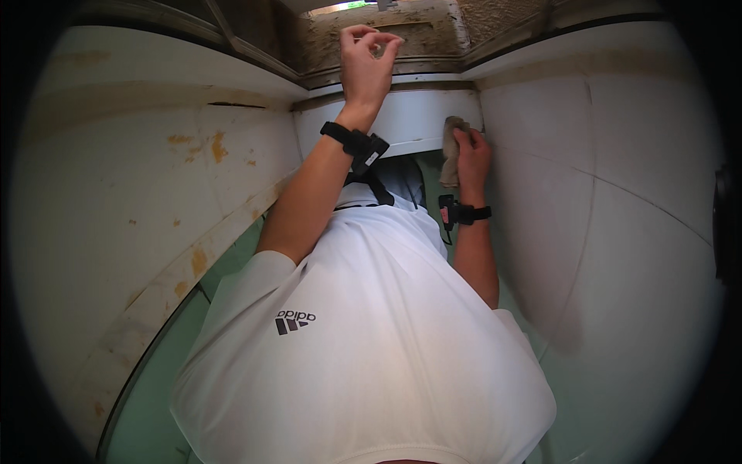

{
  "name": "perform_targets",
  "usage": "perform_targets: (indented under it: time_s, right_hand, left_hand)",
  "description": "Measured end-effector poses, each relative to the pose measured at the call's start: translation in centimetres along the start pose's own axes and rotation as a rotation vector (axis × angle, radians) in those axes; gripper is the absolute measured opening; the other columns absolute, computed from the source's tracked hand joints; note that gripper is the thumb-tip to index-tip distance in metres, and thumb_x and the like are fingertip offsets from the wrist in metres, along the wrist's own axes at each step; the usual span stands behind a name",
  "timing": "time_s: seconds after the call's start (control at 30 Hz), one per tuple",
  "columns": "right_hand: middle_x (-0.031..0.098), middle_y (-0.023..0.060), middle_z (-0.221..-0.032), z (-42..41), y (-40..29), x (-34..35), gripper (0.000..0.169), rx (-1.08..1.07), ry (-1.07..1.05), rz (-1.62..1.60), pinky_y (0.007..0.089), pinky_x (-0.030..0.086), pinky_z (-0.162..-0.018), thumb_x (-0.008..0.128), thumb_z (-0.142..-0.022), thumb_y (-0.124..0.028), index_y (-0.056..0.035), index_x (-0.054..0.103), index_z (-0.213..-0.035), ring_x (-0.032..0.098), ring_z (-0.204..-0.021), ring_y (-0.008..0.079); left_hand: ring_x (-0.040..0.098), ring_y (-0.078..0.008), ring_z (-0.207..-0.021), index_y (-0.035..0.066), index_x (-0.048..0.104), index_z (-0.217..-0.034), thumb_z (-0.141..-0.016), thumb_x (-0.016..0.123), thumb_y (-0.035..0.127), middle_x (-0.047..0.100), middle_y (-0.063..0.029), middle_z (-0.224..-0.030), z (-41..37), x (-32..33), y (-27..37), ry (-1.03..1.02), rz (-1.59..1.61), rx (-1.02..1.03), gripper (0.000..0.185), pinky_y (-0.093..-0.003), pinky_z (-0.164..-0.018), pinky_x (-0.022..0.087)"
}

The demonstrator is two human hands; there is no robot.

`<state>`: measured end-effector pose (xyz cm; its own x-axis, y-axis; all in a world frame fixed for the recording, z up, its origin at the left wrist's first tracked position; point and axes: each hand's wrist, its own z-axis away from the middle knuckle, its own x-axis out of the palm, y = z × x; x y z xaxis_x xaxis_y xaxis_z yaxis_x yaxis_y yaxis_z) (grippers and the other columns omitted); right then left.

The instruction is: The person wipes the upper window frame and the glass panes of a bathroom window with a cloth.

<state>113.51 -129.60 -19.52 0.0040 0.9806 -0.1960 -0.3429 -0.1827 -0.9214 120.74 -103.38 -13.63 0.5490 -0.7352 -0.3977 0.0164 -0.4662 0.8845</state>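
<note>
My left hand (369, 66) is raised in front of a dirt-covered window sill (432, 42). Its fingers are curled, with the thumb and index fingertip close together; whether something small is between them I cannot tell. A thin straw-like strip (406, 24) shows just behind the fingertips. Lower and to the right, my right hand (475, 156) grips a crumpled grey-brown cloth (452, 153). The cloth hangs in front of the low white panel (429, 116) under the sill, close to its corner with the right wall. Each wrist wears a black strap with a small device.
White tiled walls rise close on both sides; the left wall (145, 162) has yellow-brown stains and a dark slit, the right wall (579, 145) dark joint lines. Metal window framing (255, 55) borders the sill. Green floor (168, 359) shows beside my white shirt (371, 348).
</note>
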Motion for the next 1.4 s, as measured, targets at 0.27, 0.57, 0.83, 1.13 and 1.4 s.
perform_targets:
  time_s: [0.27,0.57,0.83,1.13,1.4]
  right_hand:
    - [0.074,0.0057,-0.093,0.2,0.1,0.0,0.029,-0.005,0.006,-0.035,0.0301,0.051,-0.076,0.076,-0.098,-0.023,0.0046,0.075,-0.107,0.063,-0.084,0.0119]
    - [0.074,0.005,-0.094,0.0,0.5,-0.1,0.028,-0.018,-0.01,-0.066,0.0298,0.051,-0.077,0.076,-0.098,-0.023,0.0042,0.075,-0.107,0.063,-0.084,0.0117]
    - [0.075,0.0042,-0.094,-0.2,1.5,-0.1,0.027,-0.019,-0.015,-0.075,0.0293,0.051,-0.076,0.076,-0.098,-0.023,0.0033,0.075,-0.107,0.063,-0.084,0.0116]
    - [0.077,0.012,-0.105,-0.8,1.2,-1.1,0.039,0.07,-0.08,0.088,0.0326,0.054,-0.084,0.075,-0.1,-0.03,0.0028,0.073,-0.12,0.069,-0.092,0.0174]
    - [0.077,0.0202,-0.113,1.0,-6.8,1.6,0.041,-0.305,0.044,0.465,0.0391,0.056,-0.088,0.074,-0.1,-0.035,0.0013,0.072,-0.12,0.073,-0.1,0.0295]
  left_hand:
    - [0.064,-0.0137,-0.097,0.007,0.084,-0.105,-0.097,0.083,0.026,0.057,-0.0039,-0.126,-1.2,0.2,-2.5,0.178,0.152,-0.135,0.02,-0.0312,-0.088,0.057]
    - [0.063,-0.0137,-0.091,0.006,0.082,-0.098,-0.097,0.082,0.023,0.06,-0.0035,-0.119,-1.8,0.0,-1.8,0.234,0.295,-0.184,0.017,-0.0313,-0.085,0.056]
    - [0.063,-0.0131,-0.09,0.008,0.071,-0.126,-0.098,0.081,0.023,0.063,-0.0037,-0.113,-1.9,-0.2,-1.7,0.258,0.392,-0.245,0.034,-0.0326,-0.082,0.055]
    - [0.066,-0.0168,-0.097,0.003,0.065,-0.117,-0.091,0.081,0.015,0.056,-0.0118,-0.133,-1.9,1.5,-3.1,0.09,0.375,-0.265,0.033,-0.0369,-0.09,0.057]
    - [0.064,-0.0263,-0.131,0.003,0.045,-0.158,-0.097,0.071,0.011,0.044,-0.0126,-0.162,-1.2,0.7,-3.1,-0.172,0.568,-0.294,0.067,-0.0393,-0.097,0.058]
